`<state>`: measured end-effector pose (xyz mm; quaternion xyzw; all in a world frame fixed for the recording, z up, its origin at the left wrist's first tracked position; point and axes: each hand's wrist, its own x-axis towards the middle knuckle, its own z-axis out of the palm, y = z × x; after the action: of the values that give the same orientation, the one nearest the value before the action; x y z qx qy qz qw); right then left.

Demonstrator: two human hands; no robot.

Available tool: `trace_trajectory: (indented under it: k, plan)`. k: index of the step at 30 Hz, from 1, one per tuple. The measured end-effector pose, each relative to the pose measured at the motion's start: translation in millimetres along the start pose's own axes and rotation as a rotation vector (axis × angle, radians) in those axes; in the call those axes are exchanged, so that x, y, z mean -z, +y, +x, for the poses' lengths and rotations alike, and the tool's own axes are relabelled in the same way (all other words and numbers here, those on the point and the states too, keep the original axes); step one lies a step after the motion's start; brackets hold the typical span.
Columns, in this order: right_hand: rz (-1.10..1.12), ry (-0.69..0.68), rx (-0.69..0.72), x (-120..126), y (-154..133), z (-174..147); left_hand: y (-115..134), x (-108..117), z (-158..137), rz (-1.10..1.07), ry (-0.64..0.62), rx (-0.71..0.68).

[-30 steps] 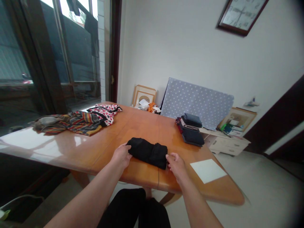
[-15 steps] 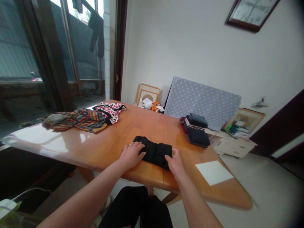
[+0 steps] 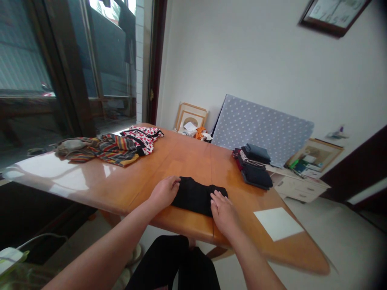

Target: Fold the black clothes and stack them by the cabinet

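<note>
A folded black garment (image 3: 193,195) lies near the front edge of the wooden table; its exact kind does not show. At its left end my left hand (image 3: 165,193) has the fingers and thumb drawn together on the edge of the cloth. My right hand (image 3: 224,211) rests over the right end, fingers stretched out flat on the fabric. A small raised fold shows beyond the right fingertips.
Several folded clothes form a stack (image 3: 254,165) at the table's right rear. Loose striped and red-patterned clothes (image 3: 117,149) lie at the left. A pale sheet (image 3: 278,223) is on the right of the table (image 3: 184,157), near its edge.
My left hand has gone from lying on the cloth to pinching its left edge. My right hand has moved from gripping the right end to lying flat on it. The garment looks flatter.
</note>
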<state>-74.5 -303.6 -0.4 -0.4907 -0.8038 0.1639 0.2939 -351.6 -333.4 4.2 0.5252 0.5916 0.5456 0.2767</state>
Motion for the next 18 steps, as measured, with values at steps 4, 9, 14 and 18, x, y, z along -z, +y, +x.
trace_trajectory:
  k: [4, 9, 14, 18]
  plan:
    - [-0.059, 0.015, -0.02, -2, -7, 6, -13, 5, 16, 0.067, 0.02, 0.041]
    - [-0.017, 0.045, 0.038, -6, -37, 33, -28, 5, 25, 0.107, 0.059, 0.025]
    - [-0.053, -0.063, 0.098, -31, -63, 62, -36, 5, 23, 0.002, 0.058, 0.006]
    - [-0.154, -0.101, 0.074, -46, -68, 73, -37, 7, 22, 0.012, 0.071, 0.01]
